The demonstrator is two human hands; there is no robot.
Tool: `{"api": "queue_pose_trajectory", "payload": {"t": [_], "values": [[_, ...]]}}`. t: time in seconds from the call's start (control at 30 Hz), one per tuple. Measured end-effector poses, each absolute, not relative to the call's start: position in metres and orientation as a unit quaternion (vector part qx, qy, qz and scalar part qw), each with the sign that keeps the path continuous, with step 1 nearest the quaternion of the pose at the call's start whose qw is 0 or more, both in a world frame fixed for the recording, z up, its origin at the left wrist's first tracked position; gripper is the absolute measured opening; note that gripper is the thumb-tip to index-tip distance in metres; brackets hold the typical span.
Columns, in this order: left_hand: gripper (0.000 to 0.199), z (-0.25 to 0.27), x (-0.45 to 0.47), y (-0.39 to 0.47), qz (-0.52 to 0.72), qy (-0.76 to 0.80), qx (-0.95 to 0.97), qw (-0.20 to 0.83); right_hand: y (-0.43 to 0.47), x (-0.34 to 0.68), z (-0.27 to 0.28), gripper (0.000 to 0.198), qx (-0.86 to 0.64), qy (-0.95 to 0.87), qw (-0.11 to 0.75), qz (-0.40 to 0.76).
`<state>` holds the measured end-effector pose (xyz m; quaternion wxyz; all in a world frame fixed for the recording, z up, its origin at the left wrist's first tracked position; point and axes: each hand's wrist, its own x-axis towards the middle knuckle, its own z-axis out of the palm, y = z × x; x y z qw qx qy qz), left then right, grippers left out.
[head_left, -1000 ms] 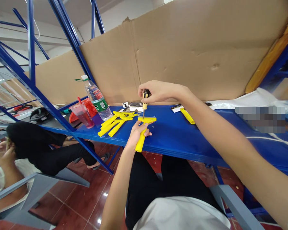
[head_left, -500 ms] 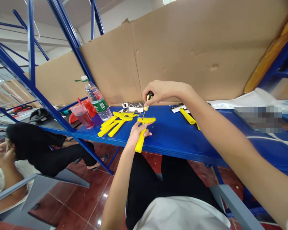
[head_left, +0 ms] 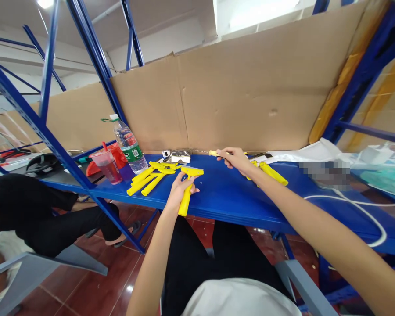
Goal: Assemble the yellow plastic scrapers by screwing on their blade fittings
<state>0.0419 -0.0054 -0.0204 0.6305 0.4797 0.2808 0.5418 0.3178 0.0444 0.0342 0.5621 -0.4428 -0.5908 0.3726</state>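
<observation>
My left hand (head_left: 177,189) is closed around a yellow T-shaped scraper (head_left: 184,202) above the front of the blue table. The scraper's crosshead points away from me, with a thin strip along its far edge. My right hand (head_left: 236,159) grips a screwdriver (head_left: 213,153) with a pale yellow handle; its shaft points left, well apart from the scraper. To the left of my left hand, several more yellow scrapers (head_left: 152,183) lie in an overlapping pile. Beyond my right wrist rest other yellow scraper pieces (head_left: 274,174), partly hidden by my forearm.
On the blue table (head_left: 217,199) stand a water bottle (head_left: 131,149) and a red drink cup (head_left: 109,166) at left. A small box (head_left: 181,156) sits by the cardboard wall (head_left: 230,96). A white cable (head_left: 355,201) crosses the right side. Another person sits at far left.
My right hand has pulled the screwdriver off the scraper's head and moved right, tipping the tool from upright to nearly level. My left hand still holds the scraper. The view has shifted right.
</observation>
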Motion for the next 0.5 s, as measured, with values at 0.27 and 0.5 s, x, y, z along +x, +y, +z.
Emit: {"api": "queue_pose_trajectory", "payload": {"t": [0.27,0.5], "values": [[0.046,-0.024,0.029,0.001,0.59,0.357,0.584,0.428,0.047,0.285,-0.009,0.038,-0.433,-0.536,0.554,0.468],[0.049,-0.014,0.008,-0.016,0.327,0.494,0.804,0.052,0.043,0.282,-0.013,0.042,-0.442,-0.542,0.539,0.47]]}}
